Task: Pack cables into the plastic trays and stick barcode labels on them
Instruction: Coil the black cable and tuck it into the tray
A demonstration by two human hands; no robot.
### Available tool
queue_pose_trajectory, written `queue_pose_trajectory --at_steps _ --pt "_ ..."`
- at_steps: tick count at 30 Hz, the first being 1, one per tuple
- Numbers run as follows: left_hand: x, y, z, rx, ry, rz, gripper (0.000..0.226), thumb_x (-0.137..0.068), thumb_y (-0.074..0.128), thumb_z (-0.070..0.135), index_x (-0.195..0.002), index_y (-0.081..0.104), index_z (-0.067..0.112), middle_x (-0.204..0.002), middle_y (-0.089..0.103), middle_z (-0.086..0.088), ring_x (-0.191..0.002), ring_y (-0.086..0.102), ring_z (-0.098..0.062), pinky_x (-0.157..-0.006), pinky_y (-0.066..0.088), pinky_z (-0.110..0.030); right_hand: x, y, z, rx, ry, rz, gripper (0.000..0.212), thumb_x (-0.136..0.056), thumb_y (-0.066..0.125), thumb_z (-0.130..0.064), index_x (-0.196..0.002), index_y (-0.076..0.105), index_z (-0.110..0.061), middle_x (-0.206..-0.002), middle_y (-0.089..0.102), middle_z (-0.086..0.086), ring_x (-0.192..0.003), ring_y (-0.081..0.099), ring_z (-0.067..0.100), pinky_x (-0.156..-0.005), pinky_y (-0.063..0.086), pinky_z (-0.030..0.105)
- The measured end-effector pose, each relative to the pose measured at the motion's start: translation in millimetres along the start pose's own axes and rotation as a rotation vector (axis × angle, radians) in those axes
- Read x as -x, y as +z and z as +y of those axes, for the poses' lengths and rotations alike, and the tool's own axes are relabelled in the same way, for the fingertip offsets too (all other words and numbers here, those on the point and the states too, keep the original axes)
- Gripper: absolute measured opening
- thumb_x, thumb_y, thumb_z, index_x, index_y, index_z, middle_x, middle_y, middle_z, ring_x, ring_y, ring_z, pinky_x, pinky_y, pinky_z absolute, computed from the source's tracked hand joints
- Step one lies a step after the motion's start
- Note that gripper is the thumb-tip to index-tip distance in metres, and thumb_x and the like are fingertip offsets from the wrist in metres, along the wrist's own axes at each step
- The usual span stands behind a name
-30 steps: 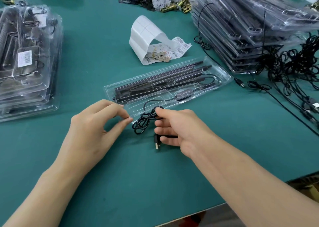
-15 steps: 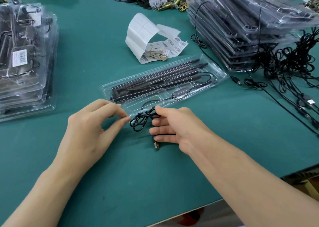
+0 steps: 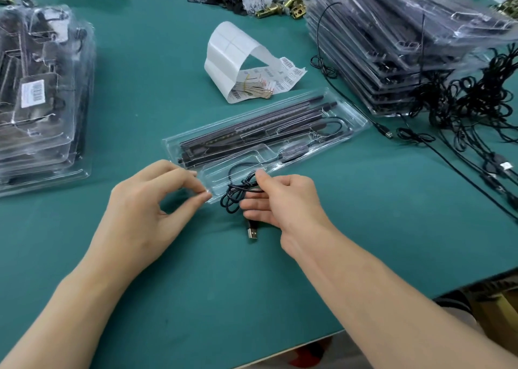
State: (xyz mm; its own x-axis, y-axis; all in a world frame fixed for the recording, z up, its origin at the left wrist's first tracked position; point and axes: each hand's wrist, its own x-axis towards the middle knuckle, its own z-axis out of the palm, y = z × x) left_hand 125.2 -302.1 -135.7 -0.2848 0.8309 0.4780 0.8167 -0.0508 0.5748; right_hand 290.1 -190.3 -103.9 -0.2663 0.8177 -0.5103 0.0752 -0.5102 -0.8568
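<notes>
Head view:
- Right hand point(image 3: 283, 200) pinching coiled cable point(image 3: 234, 196) between thumb and fingers. Coil is hanging over near edge of clear tray point(image 3: 356, 124), at 12 o'clock from hands.
- Plug point(image 3: 252, 232) trailing at 6 o'clock of coil, lying on table point(image 3: 196, 284).
- Left hand point(image 3: 151, 200) pinching tray's near corner, thumb and forefinger closing on rim.
- Judging cable light and limp, loops springing apart if released. Gripping across bundle, not plug, looking best.
- Tray looking thin, likely flexing.
- Label strip point(image 3: 232, 49) lying at 12 o'clock of tray.

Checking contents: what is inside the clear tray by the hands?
Black bars and a controller lie in the clear tray. The right hand holds the coiled cable over its near edge. Beneath the bars is hidden.
</notes>
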Motion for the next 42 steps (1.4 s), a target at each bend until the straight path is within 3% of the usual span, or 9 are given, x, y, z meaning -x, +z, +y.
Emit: queue_pose_trajectory --at_steps 6,14,18,20,23,27,31,35,42 --pt "-1.4 1.9 1.6 0.083 -0.031 0.035 0.012 -0.090 0.072 0.033 -0.088 0.073 0.021 -0.092 0.068 0.008 -0.090 0.071 -0.017 -0.084 0.059 -0.036 2.1 6.5 5.9 -0.048 -0.050 0.024 0.015 -0.101 0.062 -0.011 -0.107 0.052 -0.001 -0.065 0.072 0.006 -0.056 0.074 0.022 -0.044 0.056 0.026" --pt "-1.9 2.3 2.0 0.096 -0.036 0.047 0.012 -0.090 0.073 0.032 -0.088 0.072 0.020 -0.092 0.069 0.009 -0.088 0.071 -0.017 -0.086 0.058 -0.030 1.0 14.0 2.7 -0.074 -0.069 0.110 0.014 -0.103 0.056 -0.013 -0.093 0.046 -0.012 -0.066 0.068 0.006 -0.042 0.061 0.013 -0.038 0.045 0.023" --pt "-1.8 1.6 3.1 0.108 -0.041 0.042 0.010 -0.089 0.074 0.031 -0.088 0.072 0.022 -0.091 0.069 0.009 -0.088 0.072 -0.017 -0.086 0.058 -0.027 7.5 4.0 1.2 -0.230 -0.031 -0.027 0.005 -0.102 0.051 -0.004 -0.106 0.051 -0.007 -0.082 0.075 0.006 -0.065 0.073 0.015 -0.065 0.061 0.026" --pt "-1.8 1.6 3.1 0.115 -0.054 0.042 0.009 -0.089 0.074 0.031 -0.088 0.073 0.022 -0.091 0.069 0.009 -0.087 0.072 -0.017 -0.085 0.058 -0.028 13.3 -4.8 6.5 -0.187 -0.082 -0.115 0.022 -0.096 0.055 0.004 -0.112 0.058 -0.010 -0.094 0.078 0.004 -0.086 0.076 0.015 -0.084 0.061 0.028" --pt "-1.6 1.3 2.6 0.111 -0.069 0.043 0.009 -0.089 0.074 0.031 -0.088 0.073 0.022 -0.090 0.069 0.008 -0.087 0.072 -0.017 -0.084 0.058 -0.029 20.8 -15.7 16.2 0.112 -0.319 -0.228 0.031 -0.094 0.059 0.007 -0.110 0.067 -0.018 -0.107 0.076 -0.006 -0.105 0.070 0.006 -0.094 0.054 0.026" --pt "-1.9 1.0 3.7 0.115 -0.066 0.038 0.010 -0.089 0.075 0.029 -0.088 0.073 0.019 -0.089 0.068 0.006 -0.086 0.071 -0.018 -0.085 0.058 -0.028 17.2 -34.6 22.0 0.795 -0.836 -0.249 0.036 -0.097 0.062 -0.009 -0.127 0.067 -0.027 -0.121 0.065 -0.021 -0.122 0.055 0.000 -0.103 0.046 0.026" --pt "-2.1 0.1 4.3 0.105 -0.068 0.034 0.009 -0.089 0.075 0.028 -0.087 0.074 0.019 -0.088 0.068 0.004 -0.087 0.071 -0.019 -0.084 0.058 -0.032 3.4 -49.9 15.9 1.367 -1.193 -0.200 0.049 -0.095 0.065 -0.032 -0.142 0.059 -0.020 -0.130 0.056 0.002 -0.123 0.051 0.022 -0.098 0.046 0.039" --pt "-2.0 -1.2 4.3 0.093 -0.055 0.025 0.006 -0.088 0.075 0.028 -0.086 0.073 0.022 -0.088 0.069 0.006 -0.088 0.071 -0.018 -0.083 0.058 -0.034 -9.3 -50.4 12.8 1.542 -1.333 -0.132 0.053 -0.095 0.063 -0.044 -0.139 0.061 -0.017 -0.120 0.058 0.007 -0.112 0.055 0.026 -0.089 0.048 0.039" --pt "-2.1 -1.7 4.4 0.079 -0.051 0.022 0.006 -0.088 0.076 0.029 -0.086 0.073 0.024 -0.089 0.069 0.008 -0.088 0.071 -0.018 -0.082 0.058 -0.035 -16.0 -35.6 18.1 1.577 -1.335 -0.006 0.057 -0.098 0.044 -0.060 -0.128 0.069 -0.018 -0.089 0.065 -0.002 -0.083 0.062 0.021 -0.069 0.045 0.035"
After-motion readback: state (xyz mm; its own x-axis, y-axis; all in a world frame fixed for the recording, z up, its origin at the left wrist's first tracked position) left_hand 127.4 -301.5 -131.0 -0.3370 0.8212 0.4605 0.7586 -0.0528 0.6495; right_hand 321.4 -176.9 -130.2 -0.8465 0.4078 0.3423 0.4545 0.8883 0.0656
